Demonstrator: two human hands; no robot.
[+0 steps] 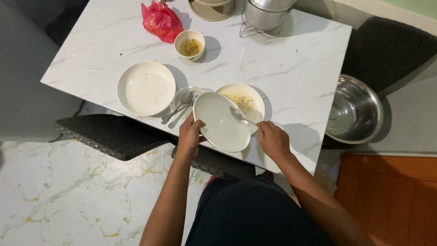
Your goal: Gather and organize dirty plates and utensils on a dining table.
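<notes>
Fingers of your left hand (190,133) clamp the tilted plate (221,120); your right hand (272,138) pinches a spoon (241,115) over the dirty plate (248,101).

Both arms reach forward, hands raised side by side.

The left hand (190,135) is curled, thumb up and fingers wrapped in a grip, forearm running straight ahead. The right hand (273,139) is closed in a loose pinch, wrist bent slightly inward, forearm angling in from the right.
</notes>
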